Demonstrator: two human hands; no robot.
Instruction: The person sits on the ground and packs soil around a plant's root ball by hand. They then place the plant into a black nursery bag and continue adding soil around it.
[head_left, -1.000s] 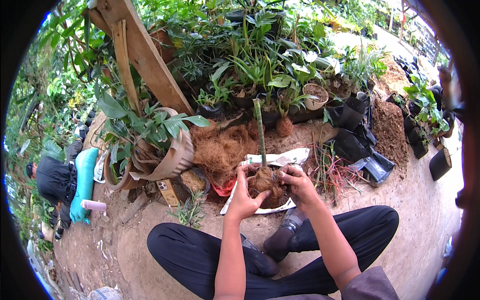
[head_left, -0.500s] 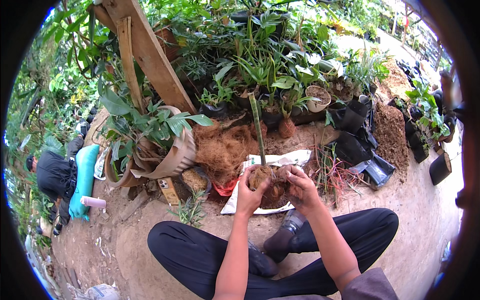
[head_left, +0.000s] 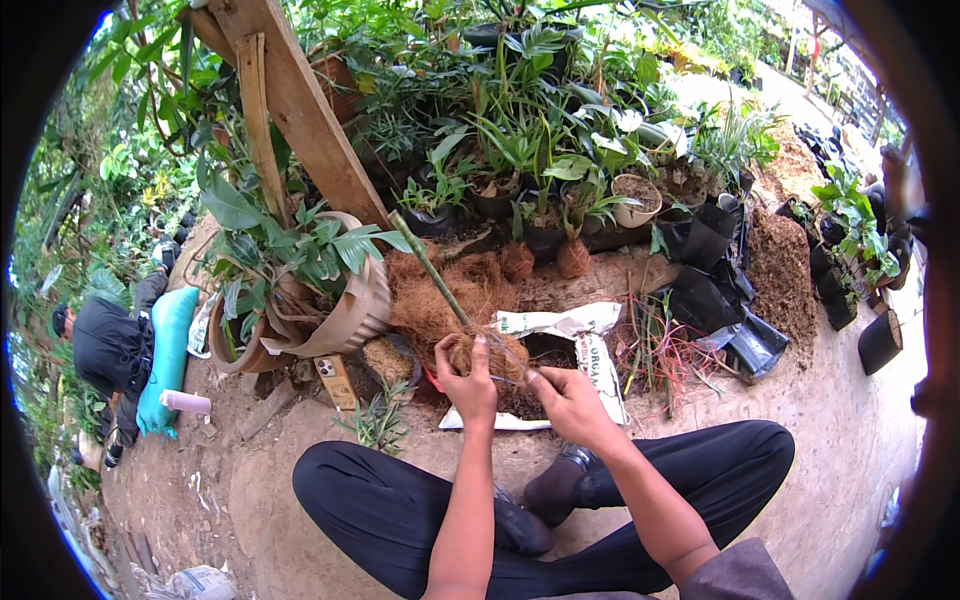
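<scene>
Sack [head_left: 606, 375], white and spread on the ground with dark soil on it, is what I take my bearings from on this remote view. Over its left half I see the ball of brown fibre [head_left: 508, 358], raised in the person's hands, with a green stem [head_left: 432, 270] leaning out of it, up and to the left. The left hand [head_left: 468, 388] is clamped on the ball, thumb on the near side. The right hand [head_left: 568, 395] sits over the middle of the sack, thumb and fingers drawn together just beside the ball; I cannot tell from here whether they pinch a thin strand.

Beyond the sack, to its left, I have a heap of loose fibre [head_left: 418, 300]; straight beyond it, a round brown root ball [head_left: 573, 258]. Left of it stands a dark pot [head_left: 408, 372] of grainy stuff. Right of it lie reddish strands [head_left: 690, 352] and black plastic bags [head_left: 697, 292].
</scene>
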